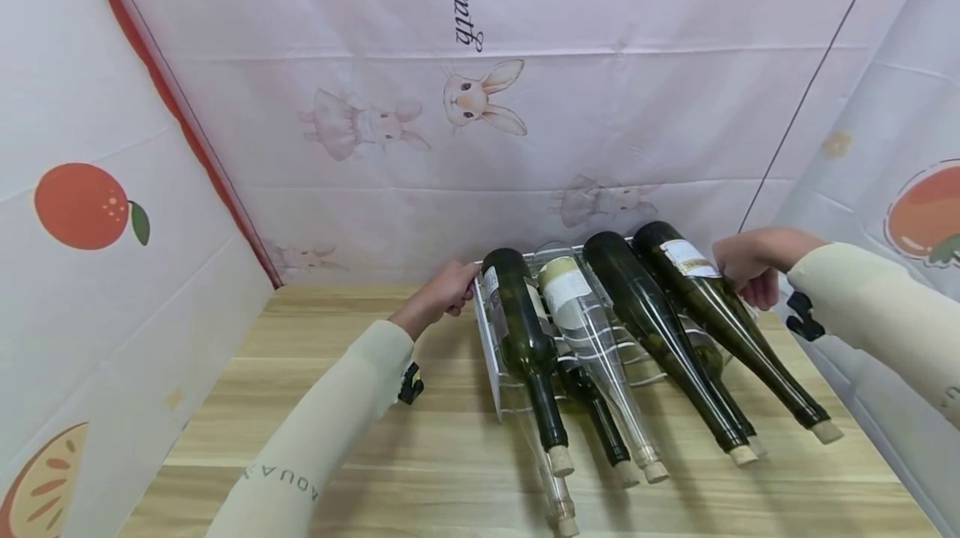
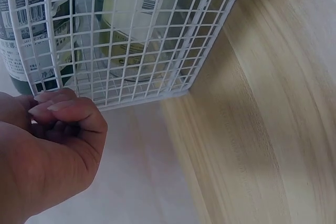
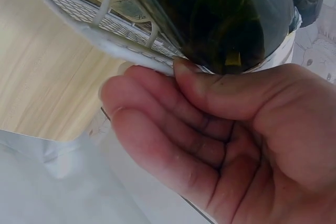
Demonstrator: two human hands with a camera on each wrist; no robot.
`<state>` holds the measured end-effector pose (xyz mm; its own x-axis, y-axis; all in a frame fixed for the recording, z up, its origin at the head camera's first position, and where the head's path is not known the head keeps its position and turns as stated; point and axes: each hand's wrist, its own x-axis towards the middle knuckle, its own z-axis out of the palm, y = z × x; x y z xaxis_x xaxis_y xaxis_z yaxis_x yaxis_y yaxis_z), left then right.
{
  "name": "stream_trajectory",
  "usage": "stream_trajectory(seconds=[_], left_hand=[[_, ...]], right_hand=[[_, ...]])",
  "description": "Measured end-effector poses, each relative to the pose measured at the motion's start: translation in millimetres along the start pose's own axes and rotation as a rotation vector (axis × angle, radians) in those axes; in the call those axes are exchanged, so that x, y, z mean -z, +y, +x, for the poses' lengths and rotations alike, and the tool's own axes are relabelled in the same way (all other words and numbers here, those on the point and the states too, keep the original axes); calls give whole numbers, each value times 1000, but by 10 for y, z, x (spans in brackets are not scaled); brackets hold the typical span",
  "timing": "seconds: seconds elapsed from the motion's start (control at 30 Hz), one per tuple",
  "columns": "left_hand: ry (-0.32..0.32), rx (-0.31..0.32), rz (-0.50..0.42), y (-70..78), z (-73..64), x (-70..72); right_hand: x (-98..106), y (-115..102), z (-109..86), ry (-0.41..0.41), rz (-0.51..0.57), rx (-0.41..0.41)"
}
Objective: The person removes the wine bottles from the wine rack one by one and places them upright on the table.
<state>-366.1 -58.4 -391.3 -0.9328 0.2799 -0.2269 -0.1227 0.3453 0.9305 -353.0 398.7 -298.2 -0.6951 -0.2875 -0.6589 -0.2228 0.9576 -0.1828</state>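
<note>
A white wire rack [image 1: 486, 355] holds wine bottles lying in two layers, corked necks toward me. On top are a dark bottle [image 1: 517, 346], a clear bottle [image 1: 592, 338] with a pale label, another dark bottle [image 1: 637, 301] and a green bottle [image 1: 738, 330]. Lower bottles, among them a dark one [image 1: 597, 417], are partly hidden. My left hand [image 1: 447, 288] grips the rack's back left top edge, its fingers curled at the mesh [image 2: 121, 66]. At the right side, my right hand [image 1: 746, 267] pinches the rack's rim [image 3: 131, 56] between thumb and fingers, beside the green bottle.
The rack stands on a wood-grain table [image 1: 360, 438], toward its right back. A printed cloth backdrop [image 1: 375, 163] rises behind it, with side cloths at left and right. Several corked necks stick out past the rack's front, above the table.
</note>
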Motion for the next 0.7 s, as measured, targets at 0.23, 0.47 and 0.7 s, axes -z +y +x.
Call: stream_trajectory(seconds=[0.23,0.47,0.7], left_hand=[[-4,11,12,-8,61,53],[8,18,45,-13,84,113],[9,14,55,4,101,163]], right_hand=[[6,-13,-11,-11,21,2],[-28,-18,-15,17,57,19],[-32,-38,-3,16,72,18]])
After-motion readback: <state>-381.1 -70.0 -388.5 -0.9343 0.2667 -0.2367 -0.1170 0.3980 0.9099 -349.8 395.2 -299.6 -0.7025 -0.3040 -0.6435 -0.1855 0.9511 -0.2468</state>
